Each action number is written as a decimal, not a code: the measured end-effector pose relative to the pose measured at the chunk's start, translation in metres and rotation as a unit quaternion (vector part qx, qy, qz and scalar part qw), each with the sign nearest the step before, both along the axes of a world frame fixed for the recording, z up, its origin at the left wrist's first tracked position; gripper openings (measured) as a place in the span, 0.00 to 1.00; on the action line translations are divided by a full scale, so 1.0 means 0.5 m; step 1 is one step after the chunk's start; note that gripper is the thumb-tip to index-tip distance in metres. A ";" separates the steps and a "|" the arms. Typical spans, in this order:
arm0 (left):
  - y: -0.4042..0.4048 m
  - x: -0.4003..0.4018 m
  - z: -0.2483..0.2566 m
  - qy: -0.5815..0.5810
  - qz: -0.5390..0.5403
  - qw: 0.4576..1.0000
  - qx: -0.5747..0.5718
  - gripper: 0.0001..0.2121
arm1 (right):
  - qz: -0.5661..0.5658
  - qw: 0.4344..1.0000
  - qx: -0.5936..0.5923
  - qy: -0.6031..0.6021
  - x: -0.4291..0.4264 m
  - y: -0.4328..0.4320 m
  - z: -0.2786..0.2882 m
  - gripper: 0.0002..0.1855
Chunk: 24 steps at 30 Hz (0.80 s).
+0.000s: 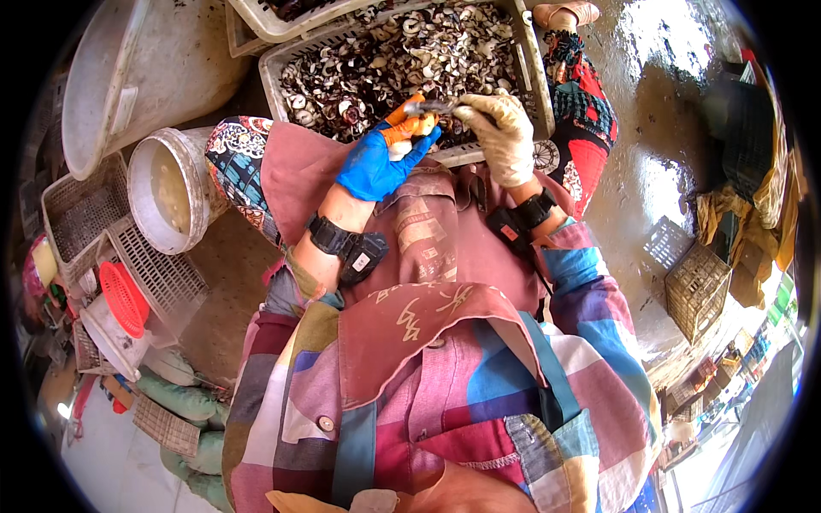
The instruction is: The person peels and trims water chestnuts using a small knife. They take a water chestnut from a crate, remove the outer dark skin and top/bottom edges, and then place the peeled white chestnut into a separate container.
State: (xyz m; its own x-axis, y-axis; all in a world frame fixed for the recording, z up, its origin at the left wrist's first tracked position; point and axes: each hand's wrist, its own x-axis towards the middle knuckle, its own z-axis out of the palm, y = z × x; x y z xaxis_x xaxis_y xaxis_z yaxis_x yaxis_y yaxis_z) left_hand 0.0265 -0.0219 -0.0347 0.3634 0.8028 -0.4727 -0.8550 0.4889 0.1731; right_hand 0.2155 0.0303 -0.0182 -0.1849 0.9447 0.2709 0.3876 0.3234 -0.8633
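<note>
My left hand (385, 151), in a blue glove with orange covers on some fingers, grips a small pale yellow peeled piece (426, 124), perhaps a water chestnut. Another whitish piece (399, 151) shows against the palm. In a cream glove, my right hand (503, 131) holds a small dark metal blade or peeler (439, 107), its end reaching over the pale piece. Whether blade and piece touch is unclear. Both hands are raised over the near edge of a light plastic crate (541, 83). Dark and white peelings (404, 64) fill the crate.
To the left stand a white bucket (199, 192) with pale pieces in cloudy liquid, a large tub (173, 70), plastic baskets (157, 269) and a red colander (122, 298). Another crate (282, 29) overlaps the far rim. Wet floor (632, 147) and a slatted crate (698, 292) lie right.
</note>
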 end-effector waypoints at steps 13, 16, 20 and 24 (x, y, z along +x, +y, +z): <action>0.003 -0.001 0.021 0.025 -0.004 1.000 0.012 0.14 | -0.056 0.989 -0.135 0.036 0.026 0.014 -0.022 0.07; 0.004 0.005 0.024 0.067 0.005 0.997 -0.040 0.14 | 0.059 0.998 -0.025 0.026 -0.003 -0.008 0.021 0.08; -0.003 0.004 0.010 0.063 -0.006 0.998 -0.003 0.14 | -0.038 0.997 -0.064 0.002 0.018 0.001 -0.029 0.08; -0.007 0.008 0.004 0.072 0.017 0.997 -0.009 0.13 | -0.013 0.997 -0.071 0.028 0.012 -0.005 -0.007 0.07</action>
State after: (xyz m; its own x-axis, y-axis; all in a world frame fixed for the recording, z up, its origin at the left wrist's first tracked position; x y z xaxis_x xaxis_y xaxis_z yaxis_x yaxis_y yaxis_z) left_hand 0.0307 -0.0254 -0.0328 0.2628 0.8043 -0.5330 -0.8380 0.4640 0.2870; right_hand 0.2215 0.0278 -0.0215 -0.1477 0.9786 0.1435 0.3451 0.1870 -0.9198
